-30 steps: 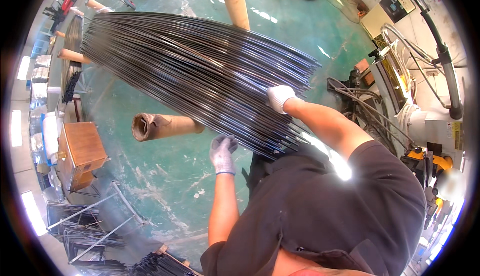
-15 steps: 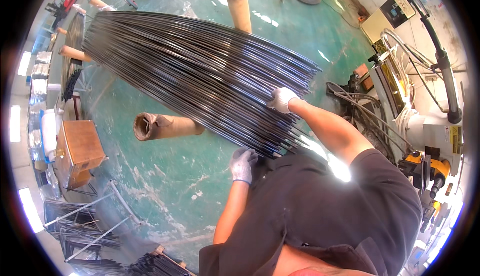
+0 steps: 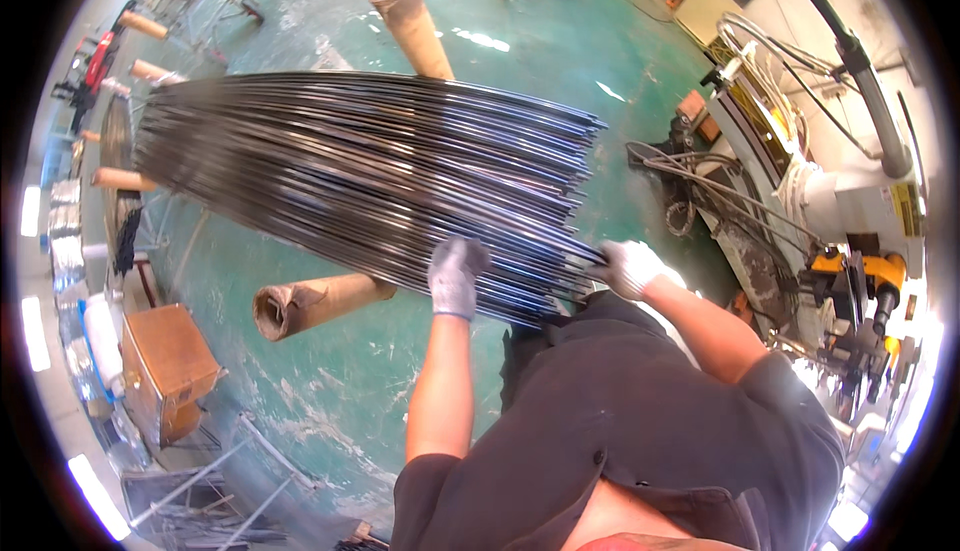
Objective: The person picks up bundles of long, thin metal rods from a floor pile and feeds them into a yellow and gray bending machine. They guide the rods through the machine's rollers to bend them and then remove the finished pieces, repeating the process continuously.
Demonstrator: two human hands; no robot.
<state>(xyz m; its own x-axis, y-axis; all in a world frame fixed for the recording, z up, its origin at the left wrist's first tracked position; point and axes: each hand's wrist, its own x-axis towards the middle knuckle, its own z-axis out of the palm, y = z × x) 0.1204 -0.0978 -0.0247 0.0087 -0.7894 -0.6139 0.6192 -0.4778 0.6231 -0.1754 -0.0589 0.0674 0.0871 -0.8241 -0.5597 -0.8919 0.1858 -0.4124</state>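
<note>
A wide spread of long, dark metal rods (image 3: pixel 330 151) reaches from the far left to just in front of my body, its near ends uneven. My left hand (image 3: pixel 457 277), in a white knitted glove with greyed fingers, lies on top of the rods by their lower edge, blurred a little. At the near right ends, my right hand (image 3: pixel 630 269), gloved alike, is closed around the tips of a few rods; its fingertips are partly hidden. Brown cardboard-covered tubes, one above (image 3: pixel 412 26) and one below (image 3: pixel 320 303), stick out from under the rods.
To the right stand a machine with a thick hose arm (image 3: pixel 870 101), looped cables (image 3: pixel 700 166) and a yellow-black power tool (image 3: pixel 880 281). A brown wooden box (image 3: pixel 170 356) is at the left, with a metal frame (image 3: pixel 275 451) on the green floor (image 3: pixel 330 411).
My left hand has moved up from beside the rods onto them. The right hand has shifted from on top of the rods to their near ends. The whole view has turned slightly.
</note>
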